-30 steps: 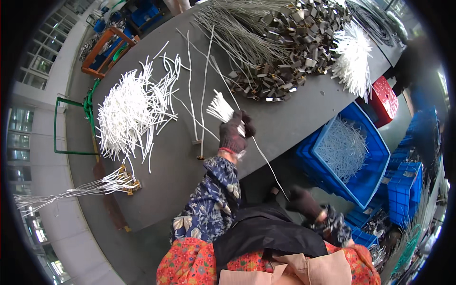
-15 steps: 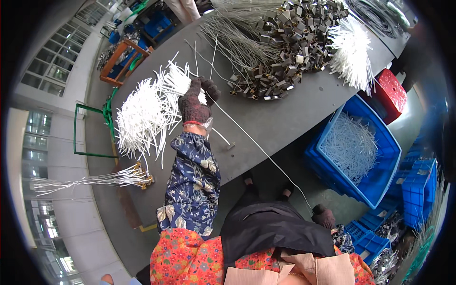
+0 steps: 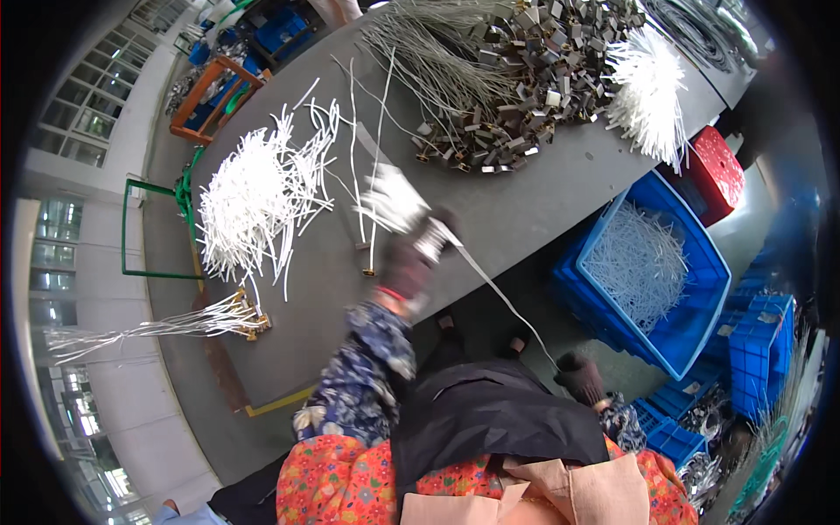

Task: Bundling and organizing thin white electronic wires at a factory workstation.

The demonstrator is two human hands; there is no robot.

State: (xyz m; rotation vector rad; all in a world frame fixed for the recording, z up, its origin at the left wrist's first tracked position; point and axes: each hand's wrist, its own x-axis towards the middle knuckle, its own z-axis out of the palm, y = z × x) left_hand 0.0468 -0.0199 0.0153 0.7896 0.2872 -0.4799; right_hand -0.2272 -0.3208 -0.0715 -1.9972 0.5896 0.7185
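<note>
My left hand (image 3: pixel 411 267), in a dark knitted glove and blurred by motion, is closed around a bunch of short white tubes (image 3: pixel 391 199) above the grey table. A long thin pale wire (image 3: pixel 503 297) stretches from this hand down to my right hand (image 3: pixel 581 378). That hand, gloved too, pinches the wire's lower end beyond the table's near edge. Left of the bunch lies a heap of loose white tubes (image 3: pixel 245 201). Two wires with small metal ends (image 3: pixel 368 270) lie on the table beside my left hand.
Small metal blocks on wires (image 3: pixel 547 87) pile up at the far side, beside another white tube bundle (image 3: pixel 647 96). At the right stand a blue crate (image 3: pixel 710 302) of thin pale strands and a red stool (image 3: pixel 719 175). Wires with brass-coloured ends (image 3: pixel 249 319) overhang the table's left edge.
My left hand has moved right and toward me, carrying the bunch of white tubes away from the heap. My right hand has shifted slightly left and up, still with the wire.
</note>
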